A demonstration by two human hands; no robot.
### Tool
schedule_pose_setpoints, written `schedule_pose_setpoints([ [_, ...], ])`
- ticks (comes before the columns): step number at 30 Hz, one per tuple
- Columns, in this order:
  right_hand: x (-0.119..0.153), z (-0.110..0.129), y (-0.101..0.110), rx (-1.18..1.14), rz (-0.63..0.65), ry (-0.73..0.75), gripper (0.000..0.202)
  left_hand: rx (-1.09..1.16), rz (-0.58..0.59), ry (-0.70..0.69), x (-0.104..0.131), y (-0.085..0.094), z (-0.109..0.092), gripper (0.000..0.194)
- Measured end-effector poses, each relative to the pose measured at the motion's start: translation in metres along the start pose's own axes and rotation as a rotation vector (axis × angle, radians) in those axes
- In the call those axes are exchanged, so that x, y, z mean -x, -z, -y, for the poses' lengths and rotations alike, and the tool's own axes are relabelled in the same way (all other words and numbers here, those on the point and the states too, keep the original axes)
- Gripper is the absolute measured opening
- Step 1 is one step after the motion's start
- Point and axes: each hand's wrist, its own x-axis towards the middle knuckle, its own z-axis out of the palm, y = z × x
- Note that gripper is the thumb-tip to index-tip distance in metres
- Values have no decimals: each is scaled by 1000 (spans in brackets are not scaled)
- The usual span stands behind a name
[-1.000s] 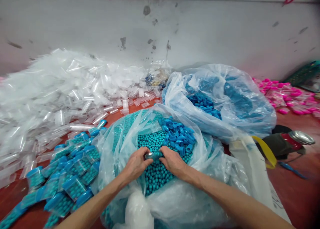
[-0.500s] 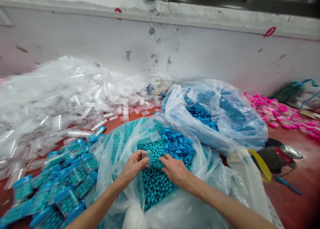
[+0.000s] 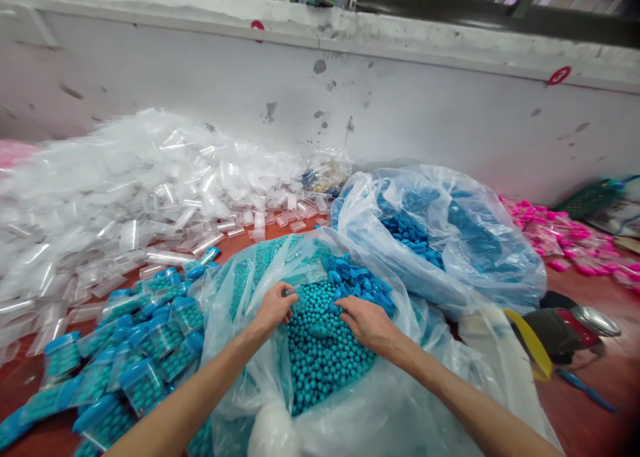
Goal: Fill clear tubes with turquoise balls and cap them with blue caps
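Note:
In the head view, my left hand [image 3: 278, 306] is closed in a pinch on a small clear plastic container [image 3: 291, 290], mostly hidden by the fingers. It hovers over the left side of turquoise beads [image 3: 325, 357] heaped in a large clear plastic bag [image 3: 250, 270]. My right hand [image 3: 369, 322] is over the right side of the beads, fingers slightly bent and apart, with nothing visible in them. Its fingertips are just beside a pile of blue plastic caps [image 3: 360, 282] lying on the beads.
Capped containers of turquoise beads [image 3: 145, 384] lie at left. Behind them rises a heap of clear empty containers [image 3: 150, 170]. A second bag [image 3: 480, 244] holds more blue caps. Pink-capped pieces [image 3: 560, 237], a yellow strap [image 3: 533, 344] and a dark tool-like object [image 3: 570, 330] are at right.
The view has shifted slightly. My hands have drawn apart, the left tilting the clear container, the right moving from the beads up toward the blue caps.

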Motion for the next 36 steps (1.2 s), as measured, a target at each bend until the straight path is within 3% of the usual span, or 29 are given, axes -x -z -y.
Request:
schedule_pose_setpoints([
  [7,-5,-11,2,-77,-42,34,27,-50,101,-27,-20,-5,-7,44],
  [12,-7,-17,9,-122,-57,58,28,-101,186,-68,-25,-4,-11,36],
  [15,-10,-17,13,-121,-59,54,28,-136,221,-19,-30,-8,-11,36],
  [21,-31,-10,7,118,46,44,27,-183,84,68,-36,-21,-8,32],
  [25,-62,-4,3,217,90,8,27,-190,1,59,-36,-13,-4,21],
  [30,-92,2,-16,137,114,-43,24,-133,-7,54,-36,5,2,17],
  [36,-106,-2,-35,-87,78,-76,26,12,75,144,-44,-16,3,15],
])
